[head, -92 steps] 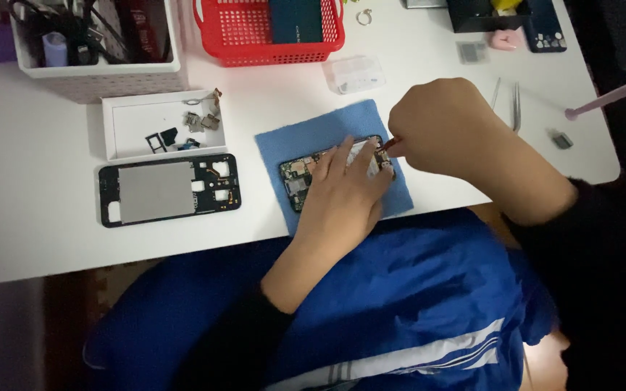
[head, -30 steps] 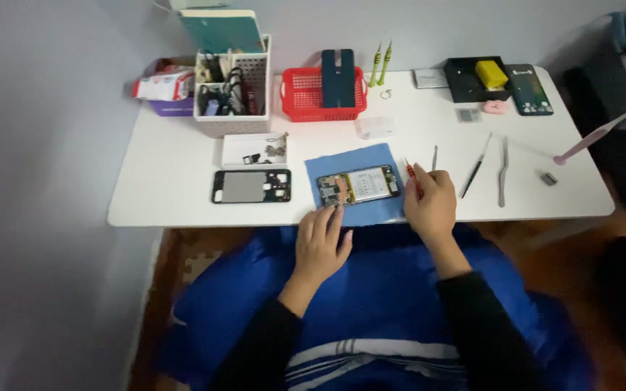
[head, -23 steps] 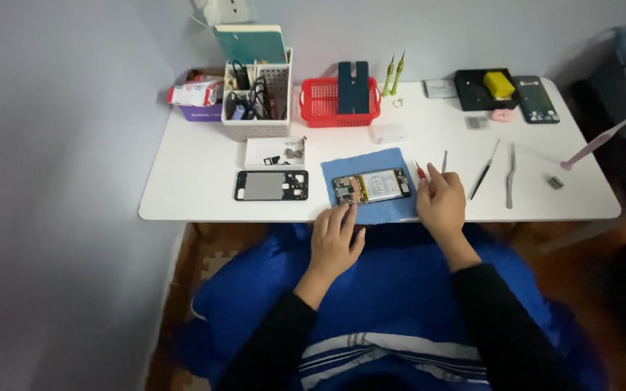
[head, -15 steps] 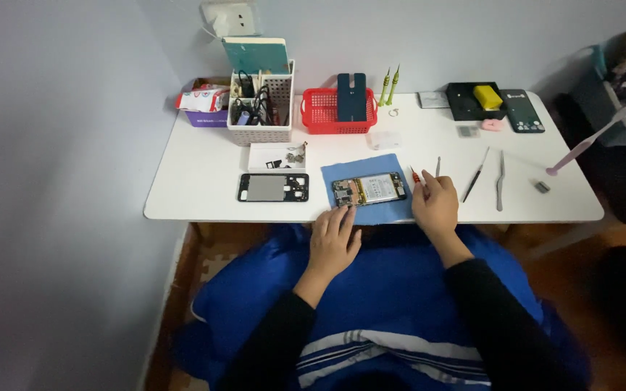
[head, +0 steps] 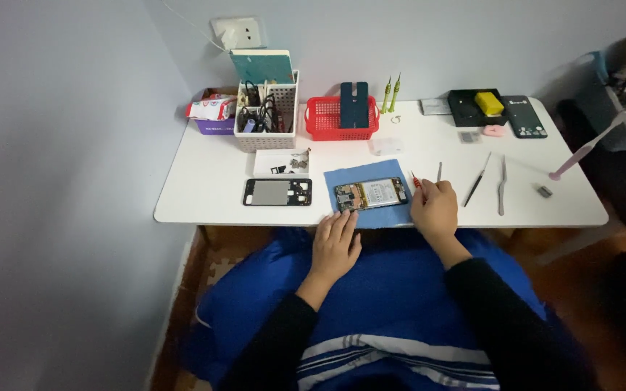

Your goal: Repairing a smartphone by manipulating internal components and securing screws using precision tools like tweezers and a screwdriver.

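An opened phone (head: pixel 371 194) with its insides showing lies on a blue mat (head: pixel 368 175) near the front of the white table (head: pixel 204 174). My left hand (head: pixel 335 245) rests flat at the table's front edge, fingertips touching the mat below the phone. My right hand (head: pixel 435 207) sits just right of the mat, fingers curled around a small red-handled screwdriver (head: pixel 414 180). A black phone frame (head: pixel 277 192) lies left of the mat.
A small white tray of parts (head: pixel 282 164), a white organiser basket (head: pixel 266 116), a red basket (head: pixel 342 118) and a black box with a yellow block (head: pixel 477 107) stand at the back. Tweezers and thin tools (head: pixel 500 182) lie to the right. A pink stick (head: pixel 588 148) juts over the right edge.
The view has pulled far back from a close look at the phone. My hands came off the phone: the left now rests at the table edge, the right beside the mat.
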